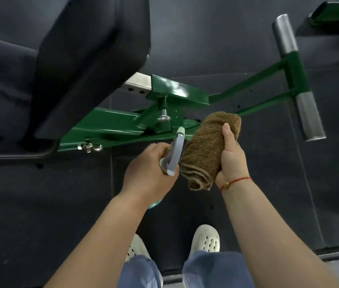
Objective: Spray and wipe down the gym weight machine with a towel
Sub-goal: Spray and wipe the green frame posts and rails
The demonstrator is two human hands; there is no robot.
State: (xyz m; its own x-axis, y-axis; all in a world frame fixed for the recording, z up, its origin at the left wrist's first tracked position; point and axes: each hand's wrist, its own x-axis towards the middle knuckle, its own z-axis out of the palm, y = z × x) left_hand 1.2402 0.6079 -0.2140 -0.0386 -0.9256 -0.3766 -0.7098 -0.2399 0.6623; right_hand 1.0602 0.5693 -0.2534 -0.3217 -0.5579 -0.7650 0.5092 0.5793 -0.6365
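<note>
The weight machine has a green steel frame (pixel 112 125) that runs across the middle of the head view, with a black padded seat (pixel 85 65) above it at the left. My left hand (pixel 145 171) grips a spray bottle (pixel 175 150) whose pale nozzle points at the frame near a silver adjustment pin (pixel 163 116). My right hand (pixel 231 159) holds a folded brown towel (pixel 208 146) just right of the bottle, above the floor and close to the frame. Most of the bottle's body is hidden under my left hand.
A green arm leads right to a crossbar (pixel 294 71) with two silver pegs (pixel 309 119). Another green part (pixel 336 13) sits at the top right. Black rubber floor tiles (pixel 39 204) lie all around. My feet in white clogs (pixel 206 239) stand below the hands.
</note>
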